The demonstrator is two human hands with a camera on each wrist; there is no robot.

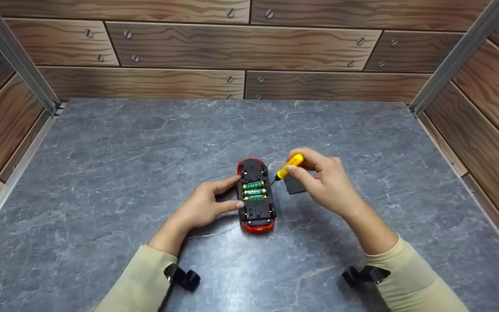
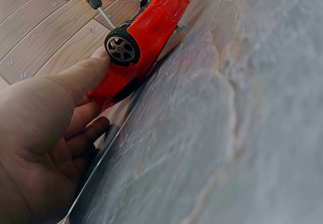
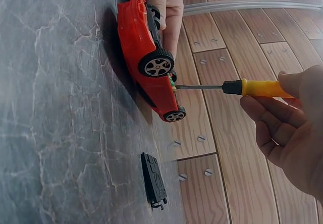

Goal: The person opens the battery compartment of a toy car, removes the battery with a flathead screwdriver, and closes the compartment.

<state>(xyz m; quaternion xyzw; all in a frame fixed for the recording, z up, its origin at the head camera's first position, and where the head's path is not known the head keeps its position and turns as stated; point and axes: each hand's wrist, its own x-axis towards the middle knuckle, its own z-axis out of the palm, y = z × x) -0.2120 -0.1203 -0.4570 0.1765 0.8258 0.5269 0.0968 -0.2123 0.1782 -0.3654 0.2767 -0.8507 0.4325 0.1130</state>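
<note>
A red toy car (image 1: 259, 225) lies upside down on the table, its black underside facing up. Several green batteries (image 1: 254, 191) sit side by side in its open compartment. My left hand (image 1: 206, 203) holds the car by its left side, the thumb near a wheel (image 2: 122, 47). With thumb and fingers, my right hand (image 1: 329, 186) pinches a yellow-handled screwdriver (image 1: 292, 165). The screwdriver's metal shaft (image 3: 199, 87) slants down to the car, its tip right at the batteries near the compartment's right edge.
A black battery cover (image 3: 154, 179) lies on the table to the right of the car, partly under my right hand in the head view. The grey marbled table (image 1: 167, 138) is enclosed by wood-patterned walls (image 1: 241, 47) at the back and sides.
</note>
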